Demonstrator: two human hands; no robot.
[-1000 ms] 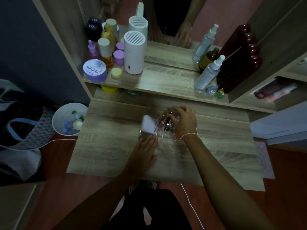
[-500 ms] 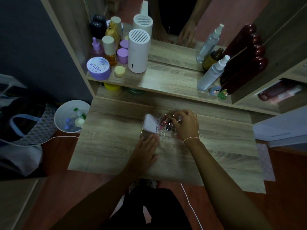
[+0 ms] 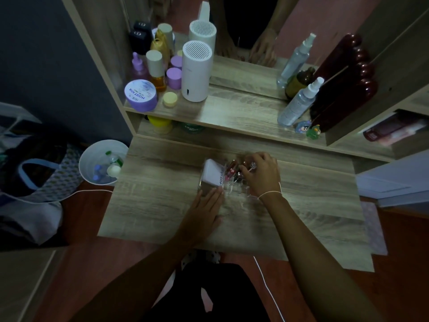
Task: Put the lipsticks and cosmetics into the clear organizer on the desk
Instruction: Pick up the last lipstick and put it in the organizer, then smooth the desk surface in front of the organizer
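A clear organizer sits near the middle of a wooden desk, with both bare hands at work on it.

Red lipsticks stand in its rear cells beside a white box at its left end. The right hand curls over the organizer's right side, fingertips pinched on a small silvery-tipped item above the compartments; what that item is cannot be told in the dim light. The left hand lies flat and open on the desk, fingertips touching the organizer's near left corner. On the shelf behind stand a white cylindrical appliance, a purple jar and a spray bottle. A white bin stands on the floor beside the desk.
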